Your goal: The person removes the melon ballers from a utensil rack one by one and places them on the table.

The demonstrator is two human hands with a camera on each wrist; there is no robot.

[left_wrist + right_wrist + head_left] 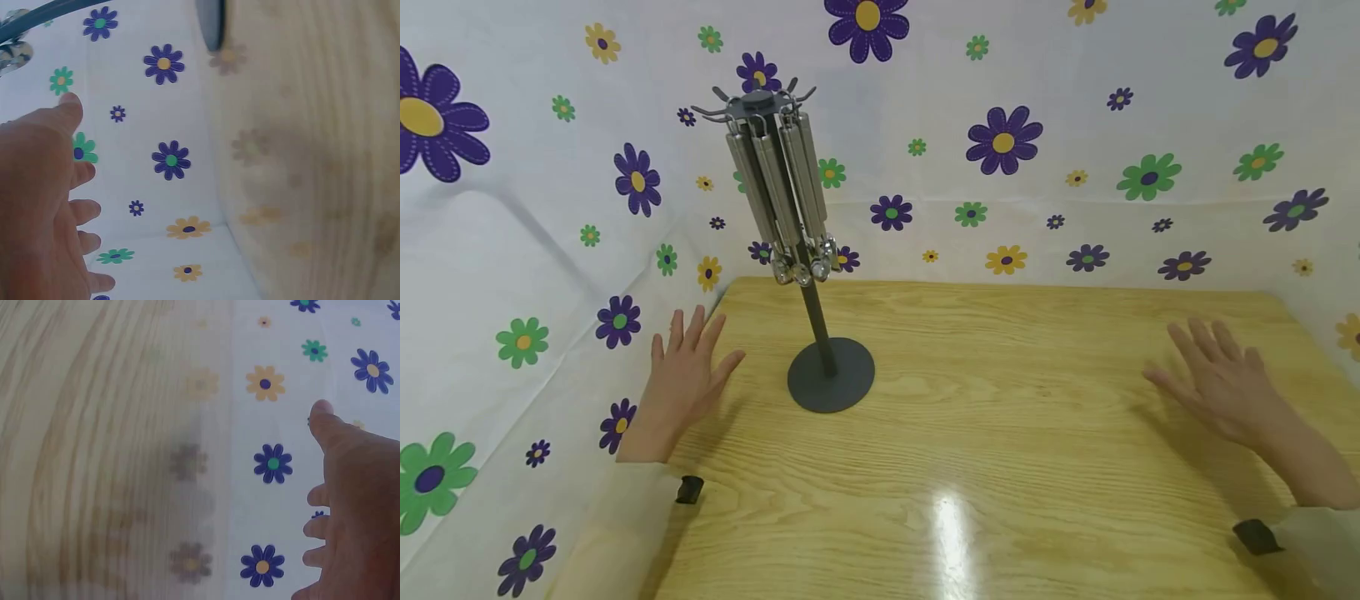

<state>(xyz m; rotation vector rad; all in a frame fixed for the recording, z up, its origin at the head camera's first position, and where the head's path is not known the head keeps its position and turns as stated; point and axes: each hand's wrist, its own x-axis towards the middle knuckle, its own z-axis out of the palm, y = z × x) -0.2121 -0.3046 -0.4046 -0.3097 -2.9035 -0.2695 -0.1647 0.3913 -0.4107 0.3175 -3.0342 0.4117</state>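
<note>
A dark grey stand (pixel 818 321) with a round base rises from the left part of the wooden table, leaning in the head view. From the curved hooks at its top hang several metal-handled utensils (pixel 778 183), their shiny rounded ends pointing down; what kind they are is too small to tell. My left hand (pixel 685 375) hovers to the left of the base, fingers spread and holding nothing. Far to the right, my right hand (pixel 1221 383) is held over the table with its fingers extended, also holding nothing. Each wrist view shows its hand apart from any object.
The glossy wooden table (pixel 1000 467) reflects a bright light near its front. White cloth (pixel 925 100) printed with purple, green and yellow flowers stands behind the table and along both sides. A dark band (pixel 689 489) is on the left sleeve.
</note>
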